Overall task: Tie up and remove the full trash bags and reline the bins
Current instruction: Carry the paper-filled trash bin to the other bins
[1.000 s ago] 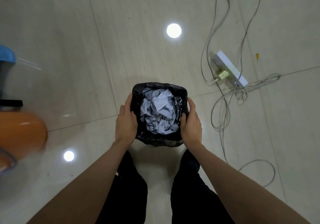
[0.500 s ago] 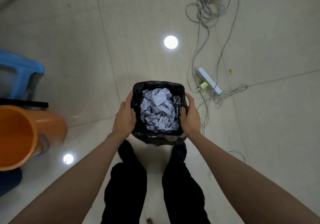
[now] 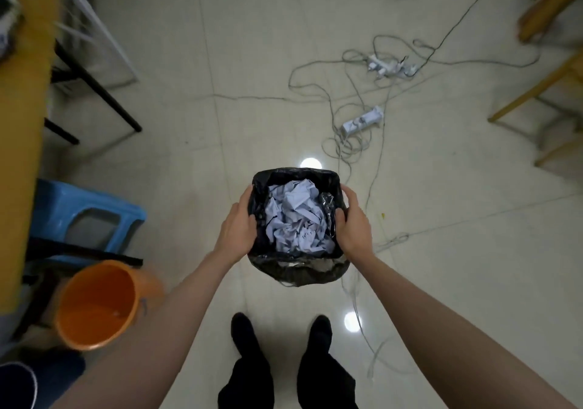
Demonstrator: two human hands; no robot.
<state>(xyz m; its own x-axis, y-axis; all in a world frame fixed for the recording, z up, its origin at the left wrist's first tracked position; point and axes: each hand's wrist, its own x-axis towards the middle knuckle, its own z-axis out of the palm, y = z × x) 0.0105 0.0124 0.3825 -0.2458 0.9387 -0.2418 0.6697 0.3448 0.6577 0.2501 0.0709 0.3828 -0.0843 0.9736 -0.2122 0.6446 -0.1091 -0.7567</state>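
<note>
A small square bin lined with a black trash bag (image 3: 296,269) is held out in front of me above the floor, full of crumpled white paper (image 3: 295,219). My left hand (image 3: 236,228) grips its left side, thumb hooked over the rim. On the opposite side my right hand (image 3: 355,227) grips the rim the same way. The bag's edge is folded over the rim and hides the bin itself.
An empty orange bucket (image 3: 94,307) stands at the lower left beside a blue stool (image 3: 82,209) and a yellow-topped table (image 3: 19,124). Power strips (image 3: 362,121) and loose cables sprawl over the tiled floor ahead and to the right. Wooden furniture legs (image 3: 536,93) are at the far right.
The view has risen and pulled back, so more of the room shows. Both hands keep their hold on the bin's sides.
</note>
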